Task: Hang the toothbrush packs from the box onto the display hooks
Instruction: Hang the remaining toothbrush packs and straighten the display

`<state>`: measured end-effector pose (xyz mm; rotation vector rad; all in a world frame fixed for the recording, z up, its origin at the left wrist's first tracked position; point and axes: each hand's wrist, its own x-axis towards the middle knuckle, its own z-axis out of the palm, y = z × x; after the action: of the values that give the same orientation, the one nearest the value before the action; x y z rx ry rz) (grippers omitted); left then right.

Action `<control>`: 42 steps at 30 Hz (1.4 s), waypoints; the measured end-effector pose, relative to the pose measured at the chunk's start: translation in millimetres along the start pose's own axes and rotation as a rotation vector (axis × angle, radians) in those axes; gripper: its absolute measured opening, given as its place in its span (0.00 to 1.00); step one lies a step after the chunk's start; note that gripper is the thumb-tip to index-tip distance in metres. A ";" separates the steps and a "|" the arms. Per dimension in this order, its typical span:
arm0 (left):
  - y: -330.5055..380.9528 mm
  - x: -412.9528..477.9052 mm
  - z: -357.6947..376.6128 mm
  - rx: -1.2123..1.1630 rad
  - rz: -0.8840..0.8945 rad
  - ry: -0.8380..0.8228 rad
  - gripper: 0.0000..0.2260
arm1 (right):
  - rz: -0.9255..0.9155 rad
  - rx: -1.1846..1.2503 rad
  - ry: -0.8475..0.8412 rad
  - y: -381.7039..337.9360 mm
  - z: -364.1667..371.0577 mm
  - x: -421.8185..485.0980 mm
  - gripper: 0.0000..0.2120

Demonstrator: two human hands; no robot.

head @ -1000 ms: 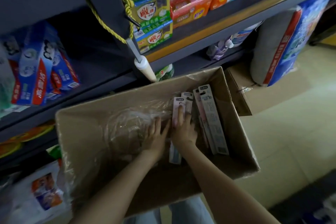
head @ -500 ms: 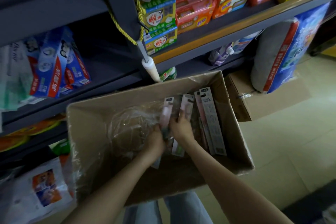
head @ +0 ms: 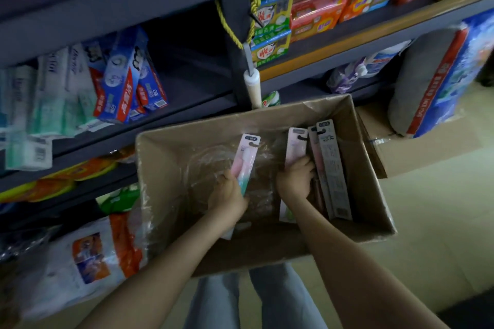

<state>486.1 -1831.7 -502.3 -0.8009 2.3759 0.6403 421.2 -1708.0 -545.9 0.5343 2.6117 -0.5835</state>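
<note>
Showing pink-green pack (head: 245,160) clasped low by left hand (head: 227,196), pink pack (head: 295,145) by right hand (head: 295,181), hang-holes (head: 253,144) kept clear for hooking.

A big brown cardboard box (head: 267,248) is set before the dark metal shelves (head: 192,80). In it, clear crinkly plastic wrap (head: 205,168) is spread on the left and long grey toothbrush packs (head: 334,168) are leaned against the right wall. Blue toothpaste cartons (head: 120,80) are kept behind.

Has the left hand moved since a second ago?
Yes: the left hand shifted leftward, away from the packs at the right wall of the box, gripping a pink pack.
</note>
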 end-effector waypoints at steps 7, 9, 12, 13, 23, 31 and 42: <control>-12.6 -41.1 -31.4 -0.164 0.169 0.075 0.24 | -0.211 0.524 0.009 -17.0 -32.8 -72.1 0.30; -24.3 -58.6 -49.5 -0.243 0.239 0.130 0.24 | -0.332 0.582 0.035 -30.2 -45.0 -97.9 0.30; -44.1 -87.9 -89.2 -0.346 0.345 0.226 0.23 | -0.494 0.614 0.076 -58.8 -63.9 -140.9 0.32; -50.9 -98.1 -105.6 -0.345 0.378 0.272 0.23 | -0.547 0.621 0.098 -71.8 -72.4 -156.8 0.32; -111.7 -189.4 -288.0 -0.450 0.605 0.772 0.21 | -1.092 0.704 0.303 -218.9 -173.1 -293.3 0.37; -126.2 -241.1 -403.3 -0.596 0.588 1.127 0.23 | -1.514 0.599 0.358 -312.2 -263.7 -352.8 0.36; -188.2 -258.6 -493.0 -0.677 0.252 1.313 0.17 | -1.736 0.394 0.357 -390.7 -292.4 -365.1 0.31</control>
<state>615.4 -2150.3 -25.8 -1.5582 3.5000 1.3615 466.3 -1997.9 -11.7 -1.8974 2.6127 -1.5083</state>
